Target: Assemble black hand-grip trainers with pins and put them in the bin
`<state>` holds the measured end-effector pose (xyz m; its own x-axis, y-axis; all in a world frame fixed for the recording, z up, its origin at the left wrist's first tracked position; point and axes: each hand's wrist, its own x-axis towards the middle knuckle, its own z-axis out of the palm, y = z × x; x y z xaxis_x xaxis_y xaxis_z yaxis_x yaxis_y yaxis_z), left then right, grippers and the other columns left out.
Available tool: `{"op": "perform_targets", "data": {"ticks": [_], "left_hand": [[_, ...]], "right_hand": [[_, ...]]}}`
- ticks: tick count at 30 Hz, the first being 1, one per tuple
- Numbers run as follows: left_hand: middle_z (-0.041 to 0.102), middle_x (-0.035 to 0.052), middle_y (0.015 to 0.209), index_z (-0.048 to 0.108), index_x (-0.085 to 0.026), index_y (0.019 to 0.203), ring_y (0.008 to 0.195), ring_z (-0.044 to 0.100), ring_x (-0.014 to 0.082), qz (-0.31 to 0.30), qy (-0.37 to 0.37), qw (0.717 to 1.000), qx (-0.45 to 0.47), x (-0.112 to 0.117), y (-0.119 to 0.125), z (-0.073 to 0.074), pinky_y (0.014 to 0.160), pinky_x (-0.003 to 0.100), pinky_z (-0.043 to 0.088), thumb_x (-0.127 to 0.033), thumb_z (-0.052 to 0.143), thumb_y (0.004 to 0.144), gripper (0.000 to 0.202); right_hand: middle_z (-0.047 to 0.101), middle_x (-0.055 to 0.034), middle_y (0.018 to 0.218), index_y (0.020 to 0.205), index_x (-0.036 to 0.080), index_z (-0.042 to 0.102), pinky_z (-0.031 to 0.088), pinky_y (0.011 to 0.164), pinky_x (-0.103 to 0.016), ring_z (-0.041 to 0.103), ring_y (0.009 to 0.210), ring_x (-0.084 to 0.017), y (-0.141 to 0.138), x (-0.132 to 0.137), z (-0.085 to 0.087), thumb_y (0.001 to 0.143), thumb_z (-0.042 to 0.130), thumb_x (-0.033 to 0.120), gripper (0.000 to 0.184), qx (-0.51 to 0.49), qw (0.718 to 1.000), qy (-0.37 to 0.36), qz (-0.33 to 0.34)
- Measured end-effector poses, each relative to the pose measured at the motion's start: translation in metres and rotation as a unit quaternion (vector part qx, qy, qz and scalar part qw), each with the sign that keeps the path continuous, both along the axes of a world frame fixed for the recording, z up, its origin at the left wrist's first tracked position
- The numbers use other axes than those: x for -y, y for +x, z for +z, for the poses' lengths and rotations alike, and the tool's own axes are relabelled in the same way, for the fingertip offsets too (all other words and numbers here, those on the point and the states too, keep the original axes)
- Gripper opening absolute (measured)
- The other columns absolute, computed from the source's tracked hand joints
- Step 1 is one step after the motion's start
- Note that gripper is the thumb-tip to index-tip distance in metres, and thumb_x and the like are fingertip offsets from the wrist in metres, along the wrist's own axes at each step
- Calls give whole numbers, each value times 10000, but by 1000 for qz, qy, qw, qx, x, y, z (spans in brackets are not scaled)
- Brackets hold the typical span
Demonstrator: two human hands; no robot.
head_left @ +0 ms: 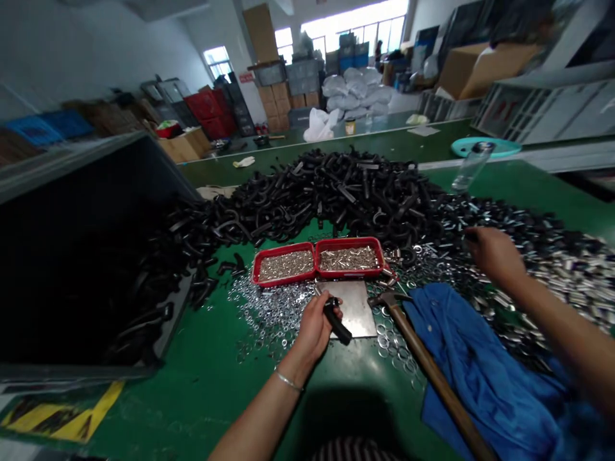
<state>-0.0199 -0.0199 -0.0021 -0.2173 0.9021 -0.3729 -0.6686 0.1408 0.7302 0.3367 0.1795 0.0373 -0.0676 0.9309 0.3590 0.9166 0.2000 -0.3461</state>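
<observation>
Black bent bolt [337, 324] is gripped in the closed left hand [314, 326], with its end pointing toward 4 o'clock, just above a steel plate [353, 309]. The right hand [494, 256] is lowered at 2 o'clock over a heap of silver sleeves [571, 272]; its fingers are hidden, so whether its grip is closed on anything cannot be told. Two red trays [317, 259] of small fasteners are placed at 12 o'clock, backed by a mound of black bolts [336, 186]. Loose washers [269, 314] are scattered over the green worktop [216, 378]. A claw hammer [423, 339] is laid at 4 o'clock beside a blue cloth [480, 365], its handle cut off by the frame. A black bin [81, 256] blocks 9 o'clock, its inside too dark to make out. A glass bottle [473, 166] is tilted at 1 o'clock.
</observation>
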Motion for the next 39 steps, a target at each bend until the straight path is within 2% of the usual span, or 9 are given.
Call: {"op": "perform_targets", "data": {"ticks": [3,7,11,17,22,28,33,37,39], "left_hand": [[659,54,810,518,-149,868,608,575,102,-6,12,1000,5,-5,5,0,626,261,482,-425,758,785,375],[649,43,823,535,-144,869,628,578,100,-33,32,999,-17,-2,23,10,623,242,466,-430,708,837,336],[624,23,837,566,-147,910,711,596,113,-37,61,997,-13,9,30,23,670,237,475,-413,704,844,307],[580,-13,774,541,-161,842,675,560,102,5,58,998,-40,17,21,25,656,229,459,-461,743,790,366],[569,-13,791,560,-172,867,647,532,109,-40,51,988,-137,18,13,23,625,242,449,-529,671,831,376],[599,20,878,574,-194,928,836,553,160,-46,101,915,-388,22,11,31,788,279,441,-463,541,942,272],[585,14,854,541,-205,908,810,528,166,-12,133,851,-508,16,5,28,792,288,406,-407,492,974,217],[595,15,831,589,-210,877,790,537,169,-60,179,840,-509,13,-8,28,803,281,391,-379,554,940,184],[578,3,771,601,-210,823,733,513,159,-75,176,848,-493,13,-13,27,767,267,381,-373,623,899,182]], "right_hand": [[719,-158,1036,1228,172,618,463,759,-353,677,891,-232,-45,58,6,929,618,343,344,-118,990,-33,75],[715,-70,1012,1134,232,553,538,720,-340,683,791,-200,-134,142,1,913,645,413,301,-369,895,-141,207],[673,-69,1026,1056,223,578,530,848,-369,653,949,-218,-184,172,-10,926,635,343,186,-330,905,-63,261],[645,-86,1017,1106,210,560,526,840,-388,626,933,-229,-182,182,-17,965,569,256,148,-189,924,-13,331],[645,-93,1014,1157,207,559,536,835,-386,622,949,-228,-170,184,-9,984,527,232,178,-156,913,-11,377],[661,-83,963,1058,205,595,552,802,-388,636,882,-221,-175,174,-2,976,528,375,200,-233,877,-125,402],[579,18,678,805,203,507,447,445,-217,520,505,-104,-195,176,-14,955,489,576,402,-388,784,-365,320],[402,83,444,738,207,489,318,322,-197,310,321,-78,-197,177,-16,944,308,721,582,-448,614,-545,355],[409,66,414,731,199,510,281,305,-203,301,296,-85,-196,175,-13,937,146,756,697,-420,587,-591,359]]}}
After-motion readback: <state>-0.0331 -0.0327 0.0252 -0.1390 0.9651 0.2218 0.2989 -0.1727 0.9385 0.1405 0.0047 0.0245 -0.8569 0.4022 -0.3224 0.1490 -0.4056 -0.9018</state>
